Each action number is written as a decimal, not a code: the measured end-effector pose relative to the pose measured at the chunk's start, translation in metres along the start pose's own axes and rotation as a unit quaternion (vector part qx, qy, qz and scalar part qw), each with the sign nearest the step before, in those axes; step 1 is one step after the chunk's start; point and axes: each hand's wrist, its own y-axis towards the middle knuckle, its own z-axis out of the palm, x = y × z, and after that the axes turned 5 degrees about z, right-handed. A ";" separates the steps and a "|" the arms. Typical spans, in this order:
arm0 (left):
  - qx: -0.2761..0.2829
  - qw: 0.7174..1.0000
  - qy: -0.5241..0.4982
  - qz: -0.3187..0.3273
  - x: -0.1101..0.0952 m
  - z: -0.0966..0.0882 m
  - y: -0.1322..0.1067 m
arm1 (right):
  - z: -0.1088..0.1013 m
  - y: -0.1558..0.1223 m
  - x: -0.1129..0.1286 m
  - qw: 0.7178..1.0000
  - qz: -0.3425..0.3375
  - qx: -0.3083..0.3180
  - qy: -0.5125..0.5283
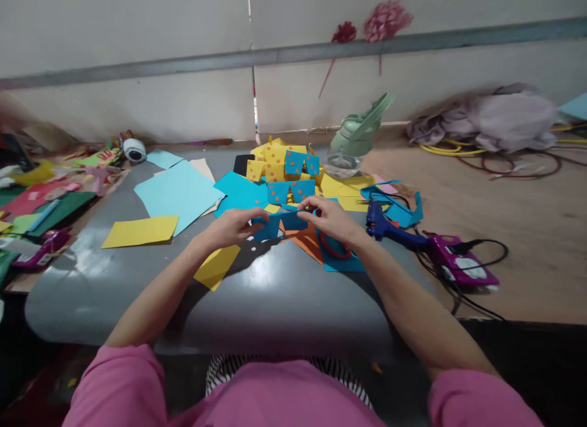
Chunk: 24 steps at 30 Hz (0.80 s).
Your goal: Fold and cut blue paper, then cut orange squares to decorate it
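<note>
One blue paper piece (pixel 271 227), notched or folded near its middle, held just above the grey table (pixel 275 317); left hand (pixel 236 227) pinches its left end between thumb and fingers, right hand (pixel 331 218) pinches the other end; something dark at the right fingertips, too small to make out.

Just beyond the hands, blue dotted pieces (pixel 277 193) and yellow dotted pieces (pixel 275 172) in a cluster; the held one looks plain; red-handled scissors (pixel 338 253) partly under the right hand; glue gun (pixel 387 229) to its right; yellow strip (pixel 140 231) left of the left hand.

Step in hand, as I judge it: shaping or lining up the piece; next move seems to call for a light, even pinch at both ends, lest the paper buckle.
</note>
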 end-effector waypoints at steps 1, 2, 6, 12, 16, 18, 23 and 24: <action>-0.005 1.000 0.005 0.001 0.000 0.000 0.000 | -0.002 0.000 0.000 1.000 -0.003 0.007 0.006; -0.011 1.000 -0.001 0.001 0.001 0.000 0.000 | -0.003 -0.001 0.000 1.000 -0.008 0.014 0.012; -0.013 0.998 -0.058 -0.006 0.003 0.005 -0.002 | -0.008 -0.003 -0.001 0.998 -0.054 0.023 0.024; -0.022 0.999 -0.024 0.000 0.002 0.010 -0.008 | -0.005 -0.008 0.000 0.993 -0.116 0.009 0.011; -0.014 1.000 -0.011 0.018 0.002 0.009 -0.009 | 0.001 -0.010 0.004 0.996 -0.083 0.021 0.007; -0.016 1.000 0.004 0.023 0.002 0.009 -0.009 | 0.003 -0.011 0.005 0.998 -0.061 0.015 0.006; -0.012 0.999 0.044 0.019 0.003 0.010 -0.009 | 0.007 -0.012 0.005 0.999 -0.046 0.000 0.022; -0.012 0.999 0.050 0.010 0.004 0.011 -0.009 | 0.007 -0.012 0.005 0.999 -0.041 -0.010 0.022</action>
